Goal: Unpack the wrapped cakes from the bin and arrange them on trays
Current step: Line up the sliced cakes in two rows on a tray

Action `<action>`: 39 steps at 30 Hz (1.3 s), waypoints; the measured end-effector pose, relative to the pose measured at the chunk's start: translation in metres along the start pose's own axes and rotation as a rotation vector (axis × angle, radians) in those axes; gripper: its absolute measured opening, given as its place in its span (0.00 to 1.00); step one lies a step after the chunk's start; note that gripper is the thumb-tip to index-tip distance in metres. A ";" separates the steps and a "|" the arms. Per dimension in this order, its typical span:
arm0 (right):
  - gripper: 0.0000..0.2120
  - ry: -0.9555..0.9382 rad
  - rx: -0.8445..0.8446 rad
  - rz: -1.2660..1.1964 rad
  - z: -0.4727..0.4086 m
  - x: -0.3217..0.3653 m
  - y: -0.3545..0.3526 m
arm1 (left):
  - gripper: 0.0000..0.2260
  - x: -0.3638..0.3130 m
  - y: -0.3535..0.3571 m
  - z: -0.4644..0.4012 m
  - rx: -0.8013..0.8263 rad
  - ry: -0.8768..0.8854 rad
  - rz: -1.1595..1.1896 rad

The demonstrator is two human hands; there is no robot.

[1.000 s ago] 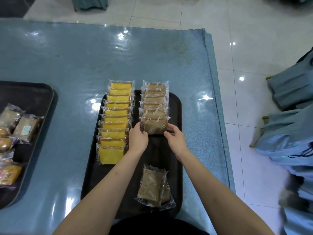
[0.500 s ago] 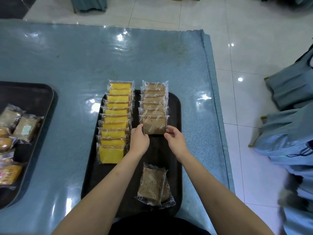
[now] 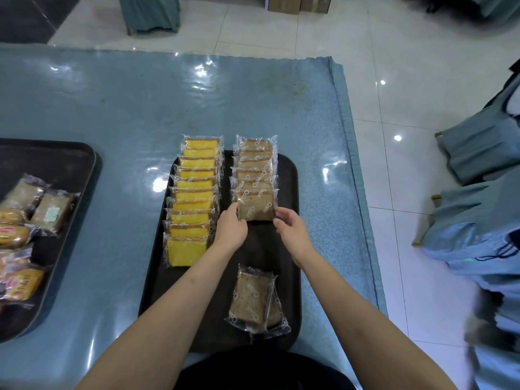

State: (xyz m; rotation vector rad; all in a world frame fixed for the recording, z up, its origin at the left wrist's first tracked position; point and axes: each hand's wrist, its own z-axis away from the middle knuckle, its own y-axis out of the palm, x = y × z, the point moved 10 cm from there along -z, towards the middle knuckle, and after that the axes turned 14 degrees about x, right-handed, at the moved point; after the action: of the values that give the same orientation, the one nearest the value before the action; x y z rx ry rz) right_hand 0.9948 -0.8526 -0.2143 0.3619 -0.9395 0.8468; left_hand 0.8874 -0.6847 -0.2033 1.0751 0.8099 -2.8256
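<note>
Brown cake (image 3: 256, 206), clear-wrapped, rectangular, pinched by left hand (image 3: 230, 229) and right hand (image 3: 291, 230).

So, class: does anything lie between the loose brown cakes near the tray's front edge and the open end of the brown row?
Only the hands: the left hand and right hand hold the front brown cake. Bare tray lies between that row and the loose brown cakes.

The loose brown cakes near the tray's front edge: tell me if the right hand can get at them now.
Probably yes. The brown cakes lie uncovered just behind the right hand, nothing between.
</note>
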 end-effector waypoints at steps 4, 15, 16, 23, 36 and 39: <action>0.16 -0.035 0.011 -0.043 0.013 0.005 0.001 | 0.21 0.002 -0.007 0.018 -0.056 0.030 0.050; 0.09 -0.051 0.032 -0.002 0.052 -0.015 0.011 | 0.13 0.052 0.005 0.085 -0.113 0.037 0.160; 0.09 -0.048 0.037 0.016 0.053 -0.018 0.013 | 0.13 0.058 0.008 0.090 -0.114 0.026 0.169; 0.08 -0.088 0.086 0.249 0.055 -0.030 0.022 | 0.12 0.083 0.031 0.119 -0.113 -0.024 0.159; 0.17 -0.044 0.276 0.672 0.061 -0.060 0.046 | 0.16 0.134 0.072 0.152 -0.056 -0.163 0.063; 0.15 -0.087 0.250 0.744 0.063 -0.059 0.049 | 0.15 0.140 0.075 0.157 -0.055 -0.189 0.040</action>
State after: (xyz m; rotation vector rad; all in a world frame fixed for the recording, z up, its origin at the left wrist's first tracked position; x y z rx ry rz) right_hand 0.9035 -0.8883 -0.2311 0.2602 -1.0654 1.6486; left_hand 0.6974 -0.7998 -0.2264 0.7931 0.8332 -2.7984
